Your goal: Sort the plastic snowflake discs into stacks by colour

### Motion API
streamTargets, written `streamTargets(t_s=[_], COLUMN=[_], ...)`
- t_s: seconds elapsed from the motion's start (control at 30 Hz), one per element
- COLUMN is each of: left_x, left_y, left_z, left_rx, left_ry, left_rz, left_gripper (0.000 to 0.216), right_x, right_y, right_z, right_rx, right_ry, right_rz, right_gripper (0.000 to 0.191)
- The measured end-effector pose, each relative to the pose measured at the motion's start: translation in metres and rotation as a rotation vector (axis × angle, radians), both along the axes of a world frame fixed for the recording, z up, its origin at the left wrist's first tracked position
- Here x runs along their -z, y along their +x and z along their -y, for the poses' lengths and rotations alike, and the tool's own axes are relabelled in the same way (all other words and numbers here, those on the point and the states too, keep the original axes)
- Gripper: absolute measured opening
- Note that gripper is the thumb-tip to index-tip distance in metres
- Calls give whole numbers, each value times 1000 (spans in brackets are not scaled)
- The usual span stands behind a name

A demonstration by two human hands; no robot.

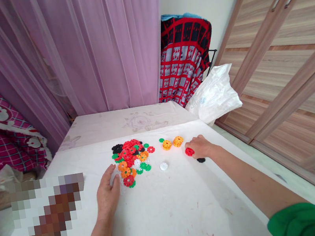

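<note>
My right hand [200,147] is closed at a small stack of red snowflake discs [189,151], its fingers bent over their edge. Under its wrist side lies a small group of black discs [201,160], partly covered. My left hand [108,191] rests open at the left edge of a loose mixed pile, fingers and thumb apart and holding nothing. That pile holds red discs [130,149], orange discs [126,172], green discs [144,166], black discs [117,148] and a white disc [137,162].
Two stacks of yellow-orange discs [166,145], a green disc [161,140] and a white stack [164,166] stand between my hands on the white-covered table [167,220]. A white plastic bag [215,93] hangs at the far right corner; a wooden wardrobe [285,74] stands beyond.
</note>
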State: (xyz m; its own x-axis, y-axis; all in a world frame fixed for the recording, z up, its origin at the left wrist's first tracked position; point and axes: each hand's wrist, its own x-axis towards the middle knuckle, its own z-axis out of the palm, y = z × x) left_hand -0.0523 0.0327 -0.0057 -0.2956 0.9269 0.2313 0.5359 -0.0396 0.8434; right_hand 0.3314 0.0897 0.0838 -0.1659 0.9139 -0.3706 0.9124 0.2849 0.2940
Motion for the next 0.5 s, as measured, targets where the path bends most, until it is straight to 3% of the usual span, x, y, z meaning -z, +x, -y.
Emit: streamTargets(t_s=[0.23,0.5], left_x=[1,6], left_y=[0,-1], left_z=[0,-1], left_rx=[10,9], left_ry=[14,41], left_rz=[0,17], left_gripper=[41,42], right_x=[-1,-2], right_y=[-13,-8], right_z=[3,8], right_rx=[24,84], right_ry=[16,10], right_rz=[-52,-108], right_gripper=[33,45])
